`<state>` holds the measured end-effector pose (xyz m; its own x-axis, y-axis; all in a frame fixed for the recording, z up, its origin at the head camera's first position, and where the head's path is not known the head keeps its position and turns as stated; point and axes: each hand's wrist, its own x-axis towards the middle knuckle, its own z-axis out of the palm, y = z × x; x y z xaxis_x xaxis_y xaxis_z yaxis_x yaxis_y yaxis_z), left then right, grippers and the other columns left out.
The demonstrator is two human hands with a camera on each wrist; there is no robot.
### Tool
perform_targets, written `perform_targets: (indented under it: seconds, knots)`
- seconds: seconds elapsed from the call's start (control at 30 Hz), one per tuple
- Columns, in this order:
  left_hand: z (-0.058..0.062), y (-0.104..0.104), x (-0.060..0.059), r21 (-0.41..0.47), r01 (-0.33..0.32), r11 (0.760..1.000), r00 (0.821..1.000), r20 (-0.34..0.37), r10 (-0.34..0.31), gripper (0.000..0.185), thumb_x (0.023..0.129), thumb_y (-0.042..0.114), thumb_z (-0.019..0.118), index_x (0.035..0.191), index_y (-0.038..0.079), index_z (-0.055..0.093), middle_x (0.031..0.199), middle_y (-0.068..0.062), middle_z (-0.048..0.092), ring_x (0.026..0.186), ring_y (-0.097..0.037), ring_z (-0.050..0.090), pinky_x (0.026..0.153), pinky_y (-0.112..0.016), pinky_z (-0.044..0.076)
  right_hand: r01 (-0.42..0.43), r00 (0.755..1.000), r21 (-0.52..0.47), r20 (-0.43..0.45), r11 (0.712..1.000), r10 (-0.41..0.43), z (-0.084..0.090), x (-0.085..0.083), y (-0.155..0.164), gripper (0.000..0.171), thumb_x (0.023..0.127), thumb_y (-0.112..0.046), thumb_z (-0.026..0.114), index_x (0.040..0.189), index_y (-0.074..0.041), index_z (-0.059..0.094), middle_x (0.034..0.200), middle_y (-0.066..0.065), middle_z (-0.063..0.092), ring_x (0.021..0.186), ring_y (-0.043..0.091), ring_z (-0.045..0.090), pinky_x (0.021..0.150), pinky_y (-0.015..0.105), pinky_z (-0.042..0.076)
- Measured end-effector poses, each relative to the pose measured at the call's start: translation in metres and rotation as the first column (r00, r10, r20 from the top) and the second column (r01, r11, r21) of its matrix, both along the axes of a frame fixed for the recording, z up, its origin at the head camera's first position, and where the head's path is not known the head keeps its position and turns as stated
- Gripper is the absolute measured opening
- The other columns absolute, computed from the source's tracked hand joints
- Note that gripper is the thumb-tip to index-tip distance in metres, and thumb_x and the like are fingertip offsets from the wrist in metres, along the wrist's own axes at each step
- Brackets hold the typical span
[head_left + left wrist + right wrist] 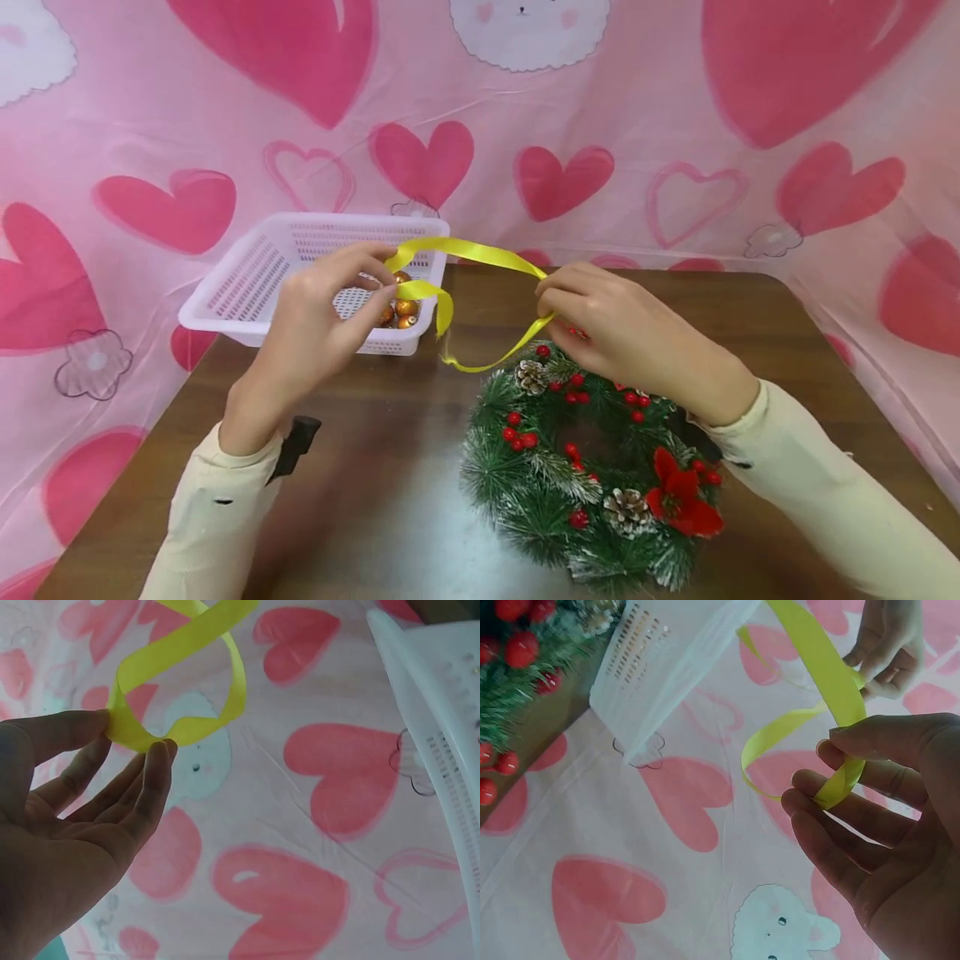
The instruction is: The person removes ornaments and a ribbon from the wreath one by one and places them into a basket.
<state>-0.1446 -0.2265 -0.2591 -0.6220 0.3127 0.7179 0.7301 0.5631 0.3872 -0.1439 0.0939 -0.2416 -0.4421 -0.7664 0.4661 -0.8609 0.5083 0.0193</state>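
Observation:
A yellow ribbon [480, 252] stretches in a loose loop between both hands, raised above the table. My left hand [318, 312] pinches it between thumb and fingers, in front of the basket's right end. In the left wrist view the ribbon [180, 652] bends round in a curve at those fingertips. On the other side, my right hand [611, 321] pinches the ribbon too, over the wreath's back edge. From the right wrist the ribbon [825, 667] runs between thumb and fingers, one frayed end dangling in the head view. The green wreath [525, 492] bears red berries, pinecones and a red flower.
A white plastic basket [247, 267] stands at the table's back left, with several orange-gold ornaments [406, 308] in its right end. The brown wooden table [375, 483] meets a pink heart-patterned cloth [480, 100] behind and at the sides.

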Motion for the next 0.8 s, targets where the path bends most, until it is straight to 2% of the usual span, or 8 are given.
perform_targets:
  seconds: [0.2,0.4,0.47,0.6,0.8]
  knots:
    - [0.004,-0.007,-0.008,0.012,-0.065,0.998,0.997,0.045,0.064,0.006,0.088,0.002,0.072,0.093,0.000,0.070,0.117,-0.010,0.070,0.089,-0.022,0.070,0.084,-0.041,0.056,0.012,1.000,-0.021,0.028,1.000,-0.012,0.009,-0.021,-0.015,0.009,0.085,-0.002,0.072,0.093,-0.005,0.068,0.097,0.006,0.064,0.091,0.021,0.060,0.081,0.036,0.055]
    - [0.004,-0.027,-0.013,0.038,-0.150,0.988,0.987,0.068,0.147,0.004,0.089,0.003,0.070,0.090,-0.001,0.068,0.116,-0.009,0.070,0.087,-0.021,0.070,0.088,-0.014,0.050,0.037,0.996,-0.073,0.083,0.997,-0.031,0.008,-0.049,-0.048,0.005,0.088,-0.007,0.070,0.093,-0.006,0.069,0.094,0.005,0.065,0.086,0.019,0.058,0.077,0.033,0.053]
    - [0.003,-0.034,-0.014,0.044,-0.172,0.984,0.983,0.074,0.168,0.004,0.089,0.003,0.070,0.090,-0.001,0.068,0.116,-0.009,0.070,0.090,-0.018,0.068,0.087,-0.009,0.047,0.042,0.994,-0.095,0.103,0.995,-0.032,0.005,-0.056,-0.059,0.005,0.090,-0.009,0.068,0.094,-0.007,0.069,0.094,0.005,0.066,0.084,0.019,0.057,0.074,0.032,0.051]
    - [-0.001,-0.045,-0.019,0.058,-0.213,0.975,0.975,0.077,0.208,0.005,0.089,0.002,0.069,0.092,-0.002,0.068,0.117,-0.009,0.070,0.096,-0.011,0.063,0.088,-0.009,0.047,0.040,0.991,-0.125,0.130,0.991,-0.024,0.000,-0.071,-0.080,0.008,0.092,-0.011,0.066,0.098,-0.008,0.070,0.097,0.004,0.068,0.088,0.018,0.057,0.078,0.029,0.050]
    - [-0.003,-0.058,-0.030,0.106,-0.265,0.958,0.964,0.057,0.261,0.009,0.090,0.005,0.069,0.091,-0.004,0.069,0.116,-0.007,0.071,0.101,0.003,0.058,0.086,-0.009,0.048,0.021,0.995,-0.130,0.104,0.991,-0.007,-0.011,-0.089,-0.110,0.008,0.093,-0.011,0.063,0.096,-0.007,0.070,0.100,0.005,0.068,0.093,0.019,0.058,0.083,0.029,0.049]
